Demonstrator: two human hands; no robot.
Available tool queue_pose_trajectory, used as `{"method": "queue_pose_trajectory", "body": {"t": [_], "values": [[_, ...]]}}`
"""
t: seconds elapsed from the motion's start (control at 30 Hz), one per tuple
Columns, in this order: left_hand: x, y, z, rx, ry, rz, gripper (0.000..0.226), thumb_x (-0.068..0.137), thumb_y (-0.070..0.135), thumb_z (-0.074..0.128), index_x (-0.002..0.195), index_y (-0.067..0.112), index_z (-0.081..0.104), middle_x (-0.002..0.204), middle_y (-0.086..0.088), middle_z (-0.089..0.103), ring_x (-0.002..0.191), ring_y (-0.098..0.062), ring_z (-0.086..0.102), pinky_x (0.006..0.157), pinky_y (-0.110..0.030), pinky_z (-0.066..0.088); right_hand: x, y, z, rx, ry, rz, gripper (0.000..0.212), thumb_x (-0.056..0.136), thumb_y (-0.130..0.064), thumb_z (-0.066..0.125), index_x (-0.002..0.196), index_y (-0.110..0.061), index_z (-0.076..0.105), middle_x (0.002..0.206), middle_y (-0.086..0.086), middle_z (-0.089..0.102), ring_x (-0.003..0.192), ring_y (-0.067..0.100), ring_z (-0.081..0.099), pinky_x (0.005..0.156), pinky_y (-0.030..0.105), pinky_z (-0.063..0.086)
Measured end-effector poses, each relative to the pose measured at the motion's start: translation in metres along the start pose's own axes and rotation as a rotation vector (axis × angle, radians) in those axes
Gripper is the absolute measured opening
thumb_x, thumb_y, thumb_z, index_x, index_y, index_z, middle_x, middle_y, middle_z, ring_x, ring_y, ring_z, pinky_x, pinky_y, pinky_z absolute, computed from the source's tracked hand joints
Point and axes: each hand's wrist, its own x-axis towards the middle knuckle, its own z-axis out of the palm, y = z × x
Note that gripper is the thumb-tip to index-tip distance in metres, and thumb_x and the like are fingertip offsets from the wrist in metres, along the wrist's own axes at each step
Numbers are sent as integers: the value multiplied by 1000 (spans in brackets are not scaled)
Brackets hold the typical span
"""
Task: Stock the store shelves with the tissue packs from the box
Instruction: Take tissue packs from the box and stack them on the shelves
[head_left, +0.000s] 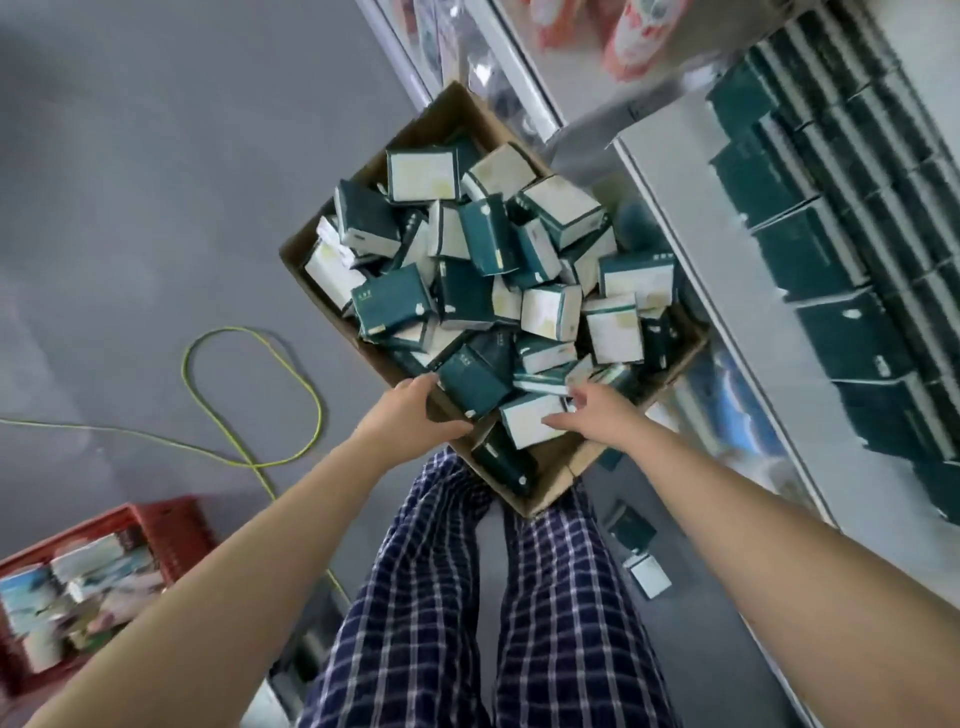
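Observation:
A cardboard box (332, 223) on the grey floor is heaped with several dark green and white tissue packs (493, 291). My left hand (410, 410) is at the box's near left edge, fingers and thumb curled round the end of a dark green tissue pack (475, 382). My right hand (597, 410) reaches in from the right, with spread fingers touching a white-faced tissue pack (527, 423) in the near corner. To the right, a shelf (727, 322) holds neat rows of the same green packs (831, 270).
A yellow-green cable (249, 395) loops on the floor to the left. A red crate (166, 525) of mixed goods sits at the lower left. Two loose packs (644, 569) lie on the floor by my right leg. Pink-packaged goods (634, 36) fill a farther shelf.

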Motion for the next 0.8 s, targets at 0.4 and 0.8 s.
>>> {"method": "queue_pose_trajectory", "body": {"t": [0.4,0.8], "values": [[93,-13,113,0,-228,-124,61,95,45,63,143,10,48,135,-15,57,117,-30,58,91,-32,46,83,59,109,633,-228,436,67,96,-27,65,149,2,35,152,22,41,136,36,45,113,45,39],[114,0,123,-90,-381,-275,44,107,33,45,117,-5,65,110,-21,72,99,-35,71,93,-46,57,92,54,146,1081,-249,642,66,96,-31,63,149,-4,34,146,22,44,127,35,52,104,39,42]]}}
